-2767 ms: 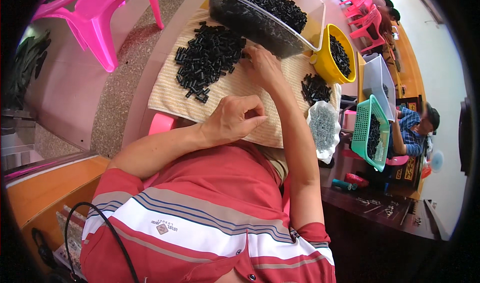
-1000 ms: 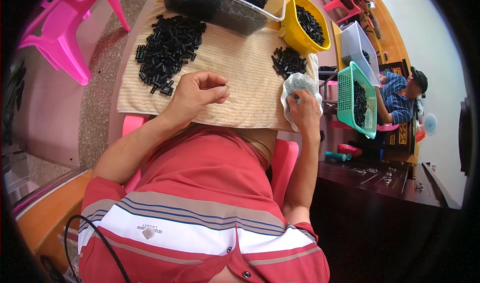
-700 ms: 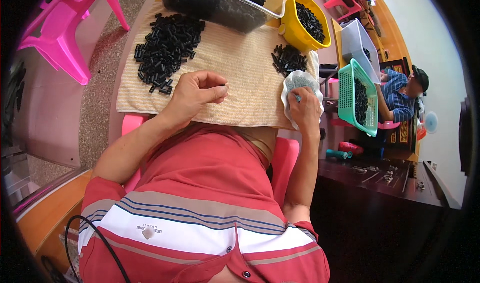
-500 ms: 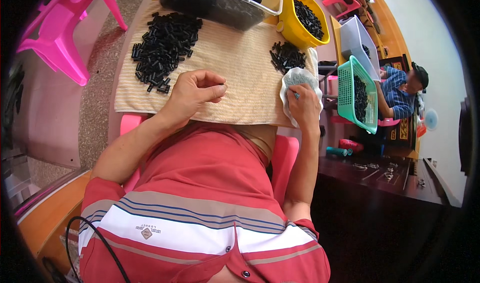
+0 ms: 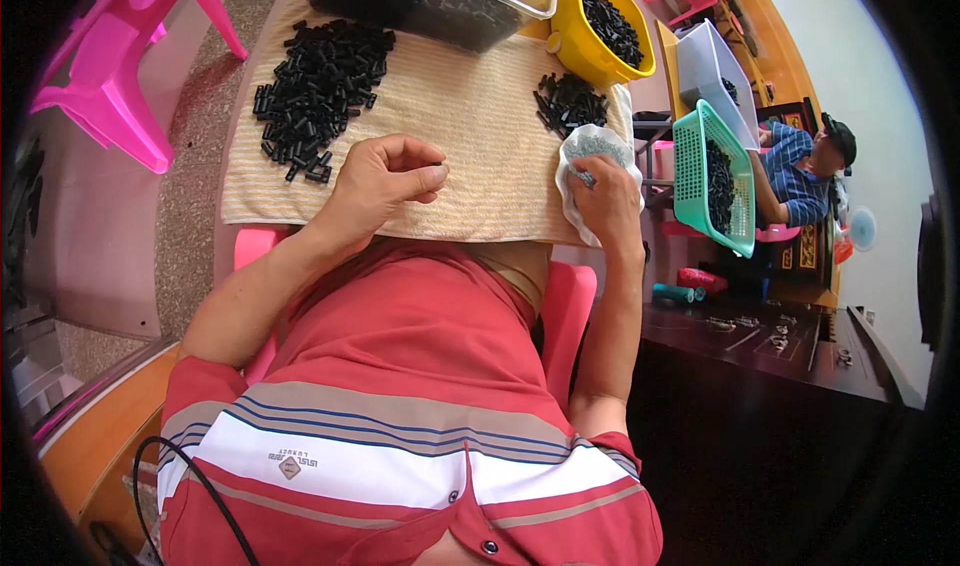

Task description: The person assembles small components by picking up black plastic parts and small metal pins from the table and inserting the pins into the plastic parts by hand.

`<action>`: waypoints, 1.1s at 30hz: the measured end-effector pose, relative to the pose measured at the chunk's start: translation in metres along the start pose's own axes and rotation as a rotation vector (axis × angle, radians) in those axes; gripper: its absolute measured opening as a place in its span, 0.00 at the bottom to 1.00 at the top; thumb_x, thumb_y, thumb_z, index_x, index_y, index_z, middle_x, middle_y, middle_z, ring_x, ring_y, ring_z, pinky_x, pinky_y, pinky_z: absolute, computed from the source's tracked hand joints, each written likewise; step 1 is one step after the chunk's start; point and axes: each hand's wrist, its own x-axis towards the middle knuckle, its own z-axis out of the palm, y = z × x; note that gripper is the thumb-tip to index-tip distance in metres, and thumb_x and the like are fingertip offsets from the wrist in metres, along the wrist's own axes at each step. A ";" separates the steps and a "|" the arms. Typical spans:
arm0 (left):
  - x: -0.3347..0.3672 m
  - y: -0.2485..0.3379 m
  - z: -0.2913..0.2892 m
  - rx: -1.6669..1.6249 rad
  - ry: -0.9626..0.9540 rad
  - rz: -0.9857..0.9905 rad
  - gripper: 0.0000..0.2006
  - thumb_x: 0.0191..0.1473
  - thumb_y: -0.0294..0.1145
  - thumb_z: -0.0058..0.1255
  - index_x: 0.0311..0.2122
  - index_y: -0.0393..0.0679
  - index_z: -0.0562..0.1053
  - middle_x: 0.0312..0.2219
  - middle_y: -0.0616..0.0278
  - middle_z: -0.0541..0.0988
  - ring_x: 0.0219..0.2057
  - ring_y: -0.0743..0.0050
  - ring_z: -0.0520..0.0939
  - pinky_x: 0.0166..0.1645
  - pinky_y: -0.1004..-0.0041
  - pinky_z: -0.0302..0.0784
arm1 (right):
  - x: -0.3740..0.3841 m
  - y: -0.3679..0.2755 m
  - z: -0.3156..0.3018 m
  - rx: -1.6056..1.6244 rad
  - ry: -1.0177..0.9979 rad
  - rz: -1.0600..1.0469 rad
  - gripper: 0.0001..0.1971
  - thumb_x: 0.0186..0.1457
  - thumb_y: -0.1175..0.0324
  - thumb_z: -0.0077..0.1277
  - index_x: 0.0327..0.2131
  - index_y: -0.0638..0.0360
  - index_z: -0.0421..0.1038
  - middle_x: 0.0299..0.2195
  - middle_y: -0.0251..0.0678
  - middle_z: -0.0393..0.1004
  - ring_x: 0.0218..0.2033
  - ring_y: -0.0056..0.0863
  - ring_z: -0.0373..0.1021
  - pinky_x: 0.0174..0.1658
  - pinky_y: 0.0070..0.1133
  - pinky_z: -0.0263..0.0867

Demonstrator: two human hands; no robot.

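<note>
My left hand (image 5: 385,184) hovers over the striped cream towel (image 5: 470,96), thumb and forefinger pinched. A tiny dark spot shows at the fingertips, too small to name. On its far left lies a heap of short black plastic tubes (image 5: 322,91). My right hand (image 5: 604,198) reaches into a white scalloped dish (image 5: 568,206) at the towel's right edge. Small grey-green metallic-looking pieces (image 5: 597,143) fill that dish. The right fingers are bent together among them, and what they grip is hidden. Just beyond the dish sits a smaller pile of black parts (image 5: 570,104).
At the back stand a clear plastic bin (image 5: 430,11) and a yellow tub (image 5: 570,41), both holding black parts. Right of the table are a green basket (image 5: 690,166) and a white bin (image 5: 735,61). A person in a blue shirt (image 5: 795,171) sits there. Pink stools (image 5: 110,106) stand at left.
My right fingers have shifted slightly within the dish. My left hand keeps its pinch in nearly the same place. The whole view has moved a little.
</note>
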 end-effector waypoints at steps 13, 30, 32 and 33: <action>0.000 -0.001 0.001 -0.024 -0.008 -0.015 0.10 0.54 0.25 0.60 0.40 0.36 0.76 0.31 0.63 0.80 0.30 0.80 0.80 0.38 0.78 0.79 | 0.003 0.005 0.005 -0.012 -0.050 -0.009 0.07 0.49 0.68 0.54 0.31 0.53 0.80 0.33 0.39 0.79 0.35 0.43 0.76 0.41 0.33 0.71; -0.001 -0.002 0.002 -0.017 -0.013 -0.024 0.09 0.54 0.25 0.60 0.40 0.36 0.76 0.31 0.64 0.80 0.31 0.80 0.80 0.38 0.78 0.78 | -0.001 0.010 0.003 0.074 -0.024 0.028 0.07 0.47 0.68 0.55 0.30 0.56 0.79 0.32 0.42 0.78 0.34 0.45 0.75 0.41 0.34 0.70; -0.001 -0.003 0.003 -0.013 -0.015 -0.024 0.09 0.54 0.25 0.60 0.40 0.36 0.76 0.31 0.64 0.80 0.31 0.80 0.80 0.38 0.78 0.78 | 0.001 0.009 -0.003 0.044 -0.035 0.043 0.07 0.48 0.67 0.56 0.32 0.56 0.79 0.34 0.42 0.78 0.35 0.45 0.75 0.41 0.34 0.70; -0.001 -0.003 0.002 -0.013 -0.015 -0.024 0.09 0.54 0.25 0.60 0.40 0.36 0.76 0.31 0.64 0.80 0.31 0.80 0.80 0.38 0.78 0.78 | 0.002 0.008 -0.006 0.014 -0.045 0.057 0.08 0.49 0.66 0.56 0.33 0.57 0.79 0.36 0.42 0.78 0.36 0.45 0.75 0.41 0.34 0.70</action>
